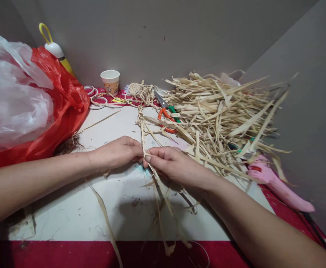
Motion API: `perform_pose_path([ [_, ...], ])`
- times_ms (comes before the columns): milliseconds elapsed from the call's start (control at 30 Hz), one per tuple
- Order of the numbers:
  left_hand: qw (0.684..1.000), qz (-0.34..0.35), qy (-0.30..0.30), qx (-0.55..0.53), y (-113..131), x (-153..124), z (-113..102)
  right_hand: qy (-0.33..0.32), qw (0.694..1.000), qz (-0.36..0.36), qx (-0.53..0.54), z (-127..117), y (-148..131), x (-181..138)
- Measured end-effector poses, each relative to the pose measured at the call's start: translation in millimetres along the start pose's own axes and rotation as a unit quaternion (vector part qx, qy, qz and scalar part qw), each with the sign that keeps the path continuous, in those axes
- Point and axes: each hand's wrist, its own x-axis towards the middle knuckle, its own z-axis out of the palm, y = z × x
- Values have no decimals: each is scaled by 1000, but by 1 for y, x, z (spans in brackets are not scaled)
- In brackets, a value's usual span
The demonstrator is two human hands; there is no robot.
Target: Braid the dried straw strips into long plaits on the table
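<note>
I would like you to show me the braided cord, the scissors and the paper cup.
Braided cord (pixel 143 136): head view, its plaited length.
Scissors (pixel 162 101): head view, blade near the handles.
Paper cup (pixel 110 85): head view, patterned outer side.

Paper cup (pixel 110 84) with printed marks too small to read, no legible text

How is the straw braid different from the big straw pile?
The braid is narrow and plaited; the pile is wide and messy. The left hand and right hand pinch the braid, while the pile lies beyond the right hand. Both are pale tan.
</note>
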Motion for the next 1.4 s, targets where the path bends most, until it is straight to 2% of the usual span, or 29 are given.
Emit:
perform_pose_path([
  [133, 999, -15, -35, -31, -3, 0, -1, 28, 994, -48, -92, -1, -4, -1],
  [267, 998, -18, -25, -59, -3, -1, -1, 16, 990, -82, -115, -5, -5, -4],
  [333, 999, -9, -13, -47, -2, -2, -1, 23, 987, -87, -130, -7, -6, -6],
  [500, 998, 37, 9, 41, -4, -4, 0, 86, 980, -67, -167, -7, -6, -8],
  [567, 996, 55, 22, 69, -3, -4, 2, 82, 988, -49, -122, -5, -6, -7],
  [633, 994, 68, 34, 81, -2, -5, 4, 58, 998, -15, -13, -2, -6, -7],
  [733, 993, 70, 51, 80, 0, -6, 8, 35, 986, 39, 158, 7, -7, -6],
  [800, 994, 56, 64, 73, -2, -6, 10, 48, 981, 42, 184, 15, -7, -7],
  [933, 996, 42, 76, 15, -7, -6, 14, 96, 992, 24, 74, 27, -4, -9],
  [1033, 995, 24, 86, -34, -8, -7, 17, 138, 988, -34, -58, 29, 0, -10],
  [1133, 994, 11, 87, -66, -5, -9, 20, 170, 959, -97, -207, 28, 3, -10],
  [1233, 992, -1, 93, -91, -4, -8, 21, 177, 923, -100, -325, 29, 4, -11],
  [1333, 988, -22, 98, -115, -6, -8, 21, 165, 902, -104, -384, 34, 4, -17],
  [1400, 987, -32, 98, -123, -6, -8, 21, 143, 899, -133, -391, 37, -1, -25],
])
